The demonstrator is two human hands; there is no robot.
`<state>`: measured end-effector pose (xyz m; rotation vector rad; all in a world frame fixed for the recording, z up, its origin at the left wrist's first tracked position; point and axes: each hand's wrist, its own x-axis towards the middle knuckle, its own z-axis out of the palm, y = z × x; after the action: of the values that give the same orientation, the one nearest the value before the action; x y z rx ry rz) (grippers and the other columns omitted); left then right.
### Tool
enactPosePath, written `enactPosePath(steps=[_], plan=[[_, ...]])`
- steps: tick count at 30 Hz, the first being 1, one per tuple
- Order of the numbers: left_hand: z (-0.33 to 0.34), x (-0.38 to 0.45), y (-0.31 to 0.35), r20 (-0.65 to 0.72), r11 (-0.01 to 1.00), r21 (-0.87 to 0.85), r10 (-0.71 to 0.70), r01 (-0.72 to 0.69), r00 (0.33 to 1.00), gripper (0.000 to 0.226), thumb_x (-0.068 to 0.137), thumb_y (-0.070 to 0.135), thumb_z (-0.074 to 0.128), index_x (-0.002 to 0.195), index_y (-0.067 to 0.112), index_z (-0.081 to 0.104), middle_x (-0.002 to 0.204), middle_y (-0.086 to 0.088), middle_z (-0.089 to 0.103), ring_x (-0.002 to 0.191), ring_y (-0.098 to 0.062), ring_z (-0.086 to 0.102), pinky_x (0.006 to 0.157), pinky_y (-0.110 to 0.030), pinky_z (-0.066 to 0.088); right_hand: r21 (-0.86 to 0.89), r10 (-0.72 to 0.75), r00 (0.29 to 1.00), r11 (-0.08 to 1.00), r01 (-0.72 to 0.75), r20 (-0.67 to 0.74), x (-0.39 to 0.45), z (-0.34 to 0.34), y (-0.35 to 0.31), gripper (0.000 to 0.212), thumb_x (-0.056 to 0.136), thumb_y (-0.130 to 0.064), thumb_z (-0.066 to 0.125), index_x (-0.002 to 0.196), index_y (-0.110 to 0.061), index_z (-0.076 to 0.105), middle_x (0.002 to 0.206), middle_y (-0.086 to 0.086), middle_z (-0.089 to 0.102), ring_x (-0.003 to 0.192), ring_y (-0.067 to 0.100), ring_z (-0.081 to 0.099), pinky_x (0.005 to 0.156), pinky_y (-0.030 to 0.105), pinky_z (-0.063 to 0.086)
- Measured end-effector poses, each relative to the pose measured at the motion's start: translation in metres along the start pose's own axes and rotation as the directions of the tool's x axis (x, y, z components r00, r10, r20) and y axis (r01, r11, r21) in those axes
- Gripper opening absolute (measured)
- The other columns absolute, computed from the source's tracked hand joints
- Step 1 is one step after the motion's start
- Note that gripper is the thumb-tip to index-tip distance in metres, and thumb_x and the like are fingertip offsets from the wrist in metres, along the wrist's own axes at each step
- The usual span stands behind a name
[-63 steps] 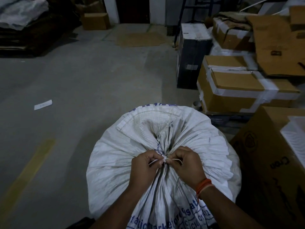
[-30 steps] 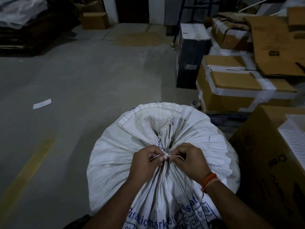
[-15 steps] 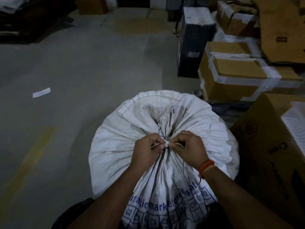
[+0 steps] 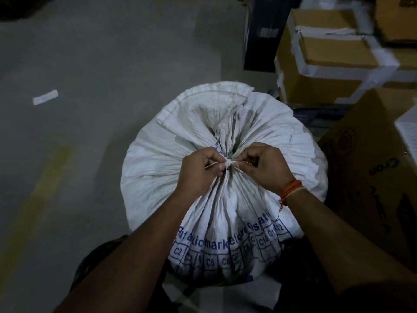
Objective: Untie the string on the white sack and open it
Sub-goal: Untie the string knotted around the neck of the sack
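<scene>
A full white woven sack (image 4: 158,168) with blue print stands on the floor in front of me, its top gathered into a tight neck. A thin pale string (image 4: 229,163) is knotted around that neck. My left hand (image 4: 198,170) pinches one string end just left of the knot. My right hand (image 4: 264,168), with an orange thread band on the wrist, pinches the string on the knot's right side. The sack's hemmed mouth fans out beyond the knot, away from me.
Taped cardboard boxes (image 4: 325,55) are stacked close on the right, and a large brown carton (image 4: 370,168) stands beside the sack. A dark box (image 4: 261,35) stands behind. Grey concrete floor (image 4: 112,64) lies to the left with a paper scrap (image 4: 45,97) and a yellow line (image 4: 38,195).
The view has tilted downward and closer to the sack. Both hands stay pinched at the knot, working the string with small finger movements; the knot is still tied.
</scene>
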<state>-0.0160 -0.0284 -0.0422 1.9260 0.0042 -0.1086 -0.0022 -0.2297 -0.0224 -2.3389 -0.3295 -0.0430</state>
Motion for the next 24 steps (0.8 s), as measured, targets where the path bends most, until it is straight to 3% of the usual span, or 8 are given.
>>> enactPosePath(steps=[4, 10, 24], plan=[[-0.001, 0.0, 0.0, -0.013, 1.0, 0.001, -0.013, 0.013, 1.0, 0.019, 0.089, -0.001, 0.075, 0.082, 0.017, 0.072, 0.078, -0.018, 0.076, 0.069, -0.027, 0.077, 0.076, -0.044, 0.065, 0.015, 0.016, 1.0, 1.0, -0.016, -0.023, 0.001, 0.005, -0.002, 0.009, 0.076, -0.018, 0.084, 0.075, -0.017, 0.076, 0.073, -0.01, 0.059, 0.064, -0.004, 0.054, 0.059, 0.008, 0.039], [-0.001, -0.001, 0.001, -0.017, 1.0, 0.011, -0.027, 0.027, 0.999, 0.026, 0.089, 0.002, 0.075, 0.078, 0.025, 0.071, 0.077, -0.014, 0.076, 0.071, -0.029, 0.077, 0.08, -0.052, 0.064, 0.04, 0.029, 0.998, 0.999, -0.027, -0.053, -0.002, 0.008, -0.004, 0.009, 0.076, -0.018, 0.084, 0.074, -0.019, 0.075, 0.071, -0.012, 0.056, 0.064, -0.003, 0.054, 0.059, 0.006, 0.038], [0.001, -0.002, 0.001, -0.035, 1.0, 0.031, -0.002, 0.003, 0.999, 0.02, 0.089, 0.002, 0.075, 0.081, 0.019, 0.072, 0.077, -0.017, 0.075, 0.07, -0.029, 0.076, 0.075, -0.049, 0.064, -0.017, -0.005, 0.995, 1.0, 0.004, -0.098, -0.001, 0.016, -0.002, 0.01, 0.076, -0.014, 0.082, 0.074, -0.016, 0.073, 0.074, -0.008, 0.058, 0.064, -0.007, 0.052, 0.061, 0.003, 0.035]])
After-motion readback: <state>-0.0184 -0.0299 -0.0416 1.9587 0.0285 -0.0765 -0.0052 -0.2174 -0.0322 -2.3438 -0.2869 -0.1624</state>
